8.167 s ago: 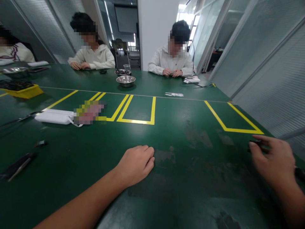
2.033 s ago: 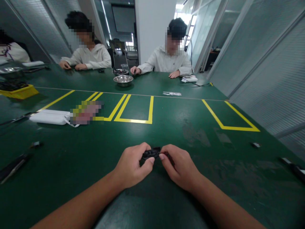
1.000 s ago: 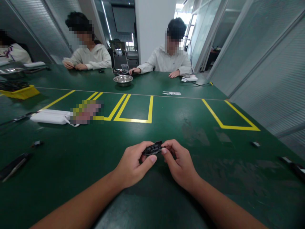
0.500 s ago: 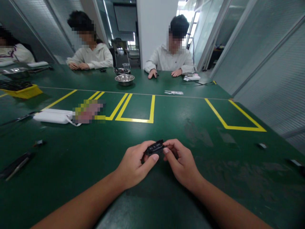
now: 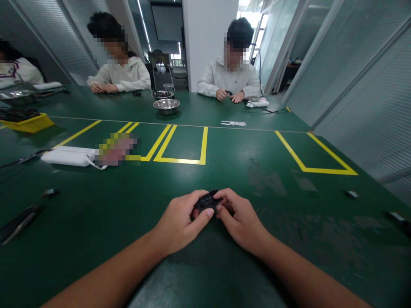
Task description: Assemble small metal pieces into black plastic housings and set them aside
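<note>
Near the middle of the green table I hold a small black plastic part (image 5: 206, 202) just above the surface. My left hand (image 5: 183, 220) wraps its left side, thumb along the near edge and fingers behind. At the right end of the part, my right hand (image 5: 239, 214) is closed, with thumb and forefinger pinching its edge. Whether a smaller piece sits between those right fingertips is hidden. The part's upper face shows raised dark details too small to make out.
A black-handled tool (image 5: 19, 222) and a small dark piece (image 5: 50, 192) lie at left, near a white power strip (image 5: 69, 156). Small pieces (image 5: 351, 194) lie at right. Farther off are a yellow tray (image 5: 30, 124), a metal bowl (image 5: 166, 106) and seated people working.
My right hand has shifted slightly left, closer over the part's right end. My left hand keeps its hold. Across the table, a person's hands have come closer together.
</note>
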`<state>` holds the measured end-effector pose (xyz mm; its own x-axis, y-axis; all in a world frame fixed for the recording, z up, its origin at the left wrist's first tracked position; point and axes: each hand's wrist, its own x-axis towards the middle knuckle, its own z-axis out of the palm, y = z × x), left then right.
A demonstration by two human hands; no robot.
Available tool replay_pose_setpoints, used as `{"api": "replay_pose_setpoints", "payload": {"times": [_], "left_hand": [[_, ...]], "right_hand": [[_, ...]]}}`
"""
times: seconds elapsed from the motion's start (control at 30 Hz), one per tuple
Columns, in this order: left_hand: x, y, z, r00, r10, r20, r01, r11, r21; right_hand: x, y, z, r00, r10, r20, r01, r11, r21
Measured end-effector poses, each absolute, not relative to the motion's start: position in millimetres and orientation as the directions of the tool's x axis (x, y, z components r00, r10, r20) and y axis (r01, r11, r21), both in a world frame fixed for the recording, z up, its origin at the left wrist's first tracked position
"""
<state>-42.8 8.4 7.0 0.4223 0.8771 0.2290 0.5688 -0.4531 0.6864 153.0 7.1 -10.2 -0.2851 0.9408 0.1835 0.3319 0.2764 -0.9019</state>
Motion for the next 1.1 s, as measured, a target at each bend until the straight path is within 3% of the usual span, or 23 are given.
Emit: {"api": "replay_pose_setpoints", "payload": {"times": [0.43,1.1], "left_hand": [[-40.7,11.9,8.3,0.516,0.855,0.060,0.654,-0.438,0.617],[-41.9,9.7,8.5,0.544,0.835,0.080,0.611,-0.460,0.644]], "right_hand": [[154.6,6.3,-10.9,-0.294,0.936,0.196,0.377,0.302,-0.876],[153.4,4.2,-10.1,-0.281,0.929,0.241,0.343,0.332,-0.879]]}}
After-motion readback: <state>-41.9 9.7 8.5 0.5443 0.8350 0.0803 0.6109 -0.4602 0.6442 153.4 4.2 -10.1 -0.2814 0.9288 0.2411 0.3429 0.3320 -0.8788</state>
